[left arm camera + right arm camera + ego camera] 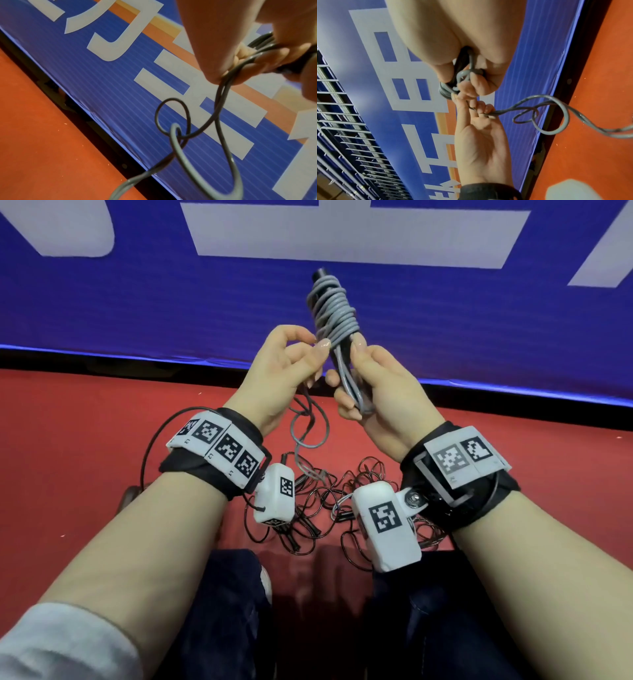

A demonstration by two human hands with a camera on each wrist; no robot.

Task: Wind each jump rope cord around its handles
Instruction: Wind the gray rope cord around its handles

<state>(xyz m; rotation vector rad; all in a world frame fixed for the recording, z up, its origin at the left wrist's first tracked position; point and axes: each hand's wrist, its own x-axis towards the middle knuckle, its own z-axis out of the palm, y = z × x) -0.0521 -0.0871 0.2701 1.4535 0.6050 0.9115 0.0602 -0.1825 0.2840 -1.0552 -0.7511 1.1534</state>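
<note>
Two black handles [321,274] stand upright together in my right hand [356,378], which grips their lower part. Grey cord [334,306] is wound in several turns round them. My left hand [310,350] pinches the free grey cord just left of the handles, touching the bundle. Below it the loose cord [294,433] hangs in a twisted loop towards the floor. The left wrist view shows my fingers [214,73] nipping the cord [175,143], which loops below. In the right wrist view my right hand [471,81] holds the bundle and my left hand [481,112] holds the cord [539,96].
A tangle of thin dark jump ropes [322,494] with small black handles lies on the red floor [85,440] between my wrists. A blue banner wall [171,302] stands just beyond. My knees in dark trousers [233,594] are below.
</note>
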